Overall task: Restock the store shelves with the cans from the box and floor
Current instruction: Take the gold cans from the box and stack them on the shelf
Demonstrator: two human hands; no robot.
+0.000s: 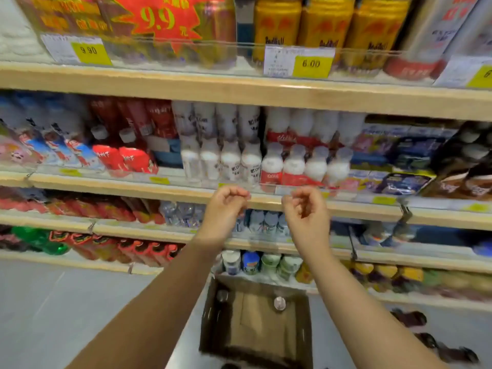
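Both of my hands are raised in front of the shelf edge [266,199] below the white bottles. My left hand [226,209] holds nothing, its fingers loosely curled. My right hand [306,209] is likewise curled and holds nothing. Below them on the floor stands an open cardboard box [213,328] with two cans inside, one can [279,303] near its far right and another can [222,295] at its far left. Dark cans [410,316] lie on the floor to the right of the box. Gold cans [324,25] stand on the top shelf.
White bottles [231,161] and red-labelled white bottles [295,166] fill the shelf just above my hands. Red cans [149,251] and green bottles [40,239] line lower shelves at the left. Price tags [310,63] hang on the top shelf edge. Grey floor [66,302] lies at the left.
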